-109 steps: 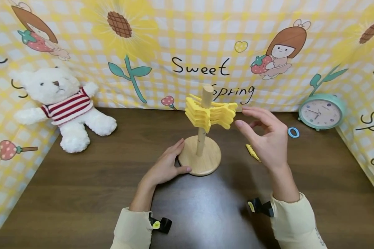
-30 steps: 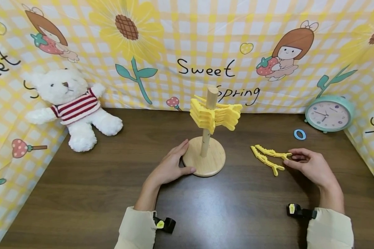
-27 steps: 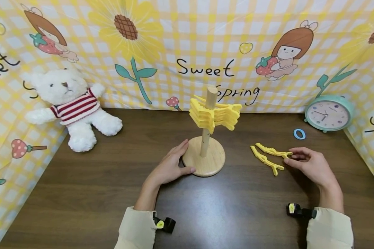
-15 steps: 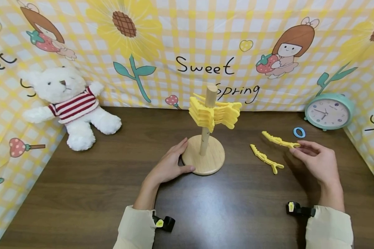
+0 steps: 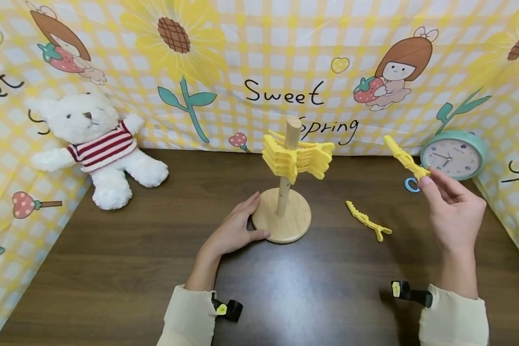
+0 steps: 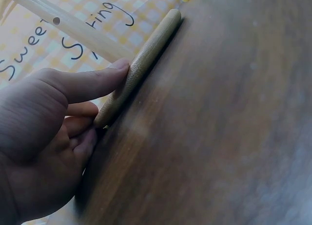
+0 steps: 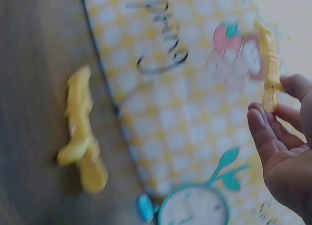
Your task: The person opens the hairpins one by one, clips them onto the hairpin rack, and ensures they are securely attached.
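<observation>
In the head view my left hand (image 5: 231,230) grips the edge of the round base of a wooden stand (image 5: 285,228). The left wrist view shows thumb and fingers at the base's rim (image 6: 146,59). Around the upper part of its upright post hangs a stack of several yellow hair clips (image 5: 281,161). My right hand (image 5: 456,216) pinches one yellow alligator hair clip (image 5: 404,157) by its tail end, raised above the table, its toothed end pointing up and left. A second yellow hair clip (image 5: 367,221) lies on the table between the stand and my right hand.
A teal alarm clock (image 5: 451,156) stands at the back right, partly behind the right hand's clip. Near it lies a blue ring (image 5: 412,185). A white teddy bear (image 5: 99,149) sits at the back left. Patterned cloth (image 5: 242,48) borders the brown table (image 5: 125,264).
My right hand, empty 3.6 seconds ago beside the stand, went down to the right, took one of two clips from the table and lifted it. The left hand stays on the base.
</observation>
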Demonstrator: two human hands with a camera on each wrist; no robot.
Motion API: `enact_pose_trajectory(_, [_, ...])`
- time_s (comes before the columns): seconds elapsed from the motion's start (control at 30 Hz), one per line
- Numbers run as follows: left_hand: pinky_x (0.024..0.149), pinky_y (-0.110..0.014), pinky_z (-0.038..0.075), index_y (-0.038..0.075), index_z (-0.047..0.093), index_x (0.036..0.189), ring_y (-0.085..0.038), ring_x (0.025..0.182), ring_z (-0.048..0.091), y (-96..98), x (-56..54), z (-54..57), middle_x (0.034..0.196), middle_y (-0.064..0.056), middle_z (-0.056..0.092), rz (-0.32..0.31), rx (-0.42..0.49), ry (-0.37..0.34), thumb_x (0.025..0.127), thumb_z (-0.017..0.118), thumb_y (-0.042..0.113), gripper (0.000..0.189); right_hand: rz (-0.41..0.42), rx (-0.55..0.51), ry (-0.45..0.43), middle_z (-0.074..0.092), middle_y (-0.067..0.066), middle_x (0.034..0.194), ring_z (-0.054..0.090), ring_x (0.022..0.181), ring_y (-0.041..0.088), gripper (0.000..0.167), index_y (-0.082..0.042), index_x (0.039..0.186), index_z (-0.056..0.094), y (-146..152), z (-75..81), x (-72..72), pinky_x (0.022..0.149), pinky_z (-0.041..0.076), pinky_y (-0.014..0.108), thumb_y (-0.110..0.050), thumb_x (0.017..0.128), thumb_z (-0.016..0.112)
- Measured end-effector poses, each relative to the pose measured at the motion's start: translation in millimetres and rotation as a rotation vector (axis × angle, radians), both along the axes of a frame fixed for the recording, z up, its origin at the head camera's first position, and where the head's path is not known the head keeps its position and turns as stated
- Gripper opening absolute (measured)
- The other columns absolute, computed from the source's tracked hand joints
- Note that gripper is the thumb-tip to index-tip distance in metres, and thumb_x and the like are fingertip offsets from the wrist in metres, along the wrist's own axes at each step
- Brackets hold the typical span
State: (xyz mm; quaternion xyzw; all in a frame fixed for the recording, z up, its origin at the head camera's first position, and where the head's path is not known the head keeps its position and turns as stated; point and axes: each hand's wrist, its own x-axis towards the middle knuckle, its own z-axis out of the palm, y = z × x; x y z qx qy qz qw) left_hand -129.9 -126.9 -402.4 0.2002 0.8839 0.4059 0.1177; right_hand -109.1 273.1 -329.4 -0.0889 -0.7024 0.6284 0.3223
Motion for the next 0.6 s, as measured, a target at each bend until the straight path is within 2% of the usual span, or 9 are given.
enact_pose_trajectory(0.13, [0.119,-0.053,0.020,-0.001,0.027,0.158,-0.032,0.153,0.016,-0.3,0.7,-0.8,0.168,-0.010,0.019,0.005,0.000,0.003,0.089,0.081,0.028,0.092,-0.025,0.117,0.045,0.075,-0.010,0.095,0.070,0.082,0.002,0.028,0.005,0.118,0.073,-19.0,16.9,7.7,0.074,0.051,0.010,-0.002,0.091,0.073])
enact_pose_trajectory(0.17, [0.119,-0.054,0.020,-0.002,0.027,0.158,-0.032,0.153,0.016,-0.3,1.3,-1.3,0.168,-0.010,0.019,0.005,-0.001,0.002,0.089,0.081,0.028,0.092,-0.018,0.119,0.069,0.076,-0.008,0.096,0.070,0.083,0.003,0.028,0.006,0.118,0.073,-23.8,20.1,10.1,0.075,0.051,0.011,-0.001,0.091,0.073])
enact_pose_trajectory(0.27, [0.119,-0.053,0.020,-0.002,0.028,0.158,-0.032,0.153,0.016,0.0,2.6,-2.6,0.168,-0.010,0.019,0.003,-0.003,-0.005,0.089,0.081,0.027,0.092,0.042,0.100,0.191,0.076,-0.002,0.098,0.071,0.086,0.007,0.028,0.012,0.116,0.071,-37.6,28.5,15.2,0.080,0.052,0.013,0.006,0.088,0.073])
enact_pose_trajectory(0.37, [0.119,-0.053,0.020,-0.002,0.027,0.158,-0.032,0.153,0.016,0.2,3.1,-3.8,0.168,-0.010,0.019,0.003,0.001,-0.007,0.089,0.081,0.027,0.092,0.114,0.095,0.289,0.076,0.004,0.098,0.071,0.085,0.010,0.027,0.016,0.113,0.071,-50.6,37.6,16.6,0.079,0.053,0.014,0.010,0.086,0.074])
enact_pose_trajectory(0.43, [0.120,-0.053,0.020,-0.002,0.027,0.158,-0.032,0.153,0.016,0.4,2.6,-4.3,0.168,-0.010,0.019,0.003,0.002,-0.008,0.089,0.081,0.027,0.092,0.154,0.101,0.337,0.075,0.007,0.098,0.071,0.084,0.012,0.026,0.017,0.111,0.070,-58.9,44.2,15.4,0.079,0.054,0.016,0.011,0.086,0.074])
enact_pose_trajectory(0.6, [0.120,-0.052,0.019,-0.002,0.027,0.158,-0.032,0.153,0.016,-0.1,-0.9,-2.4,0.168,-0.010,0.019,0.001,0.003,-0.002,0.089,0.081,0.027,0.092,0.232,0.010,0.449,0.075,0.015,0.097,0.071,0.084,0.020,0.026,0.022,0.104,0.069,-79.0,58.7,9.5,0.080,0.056,0.021,0.015,0.080,0.077])
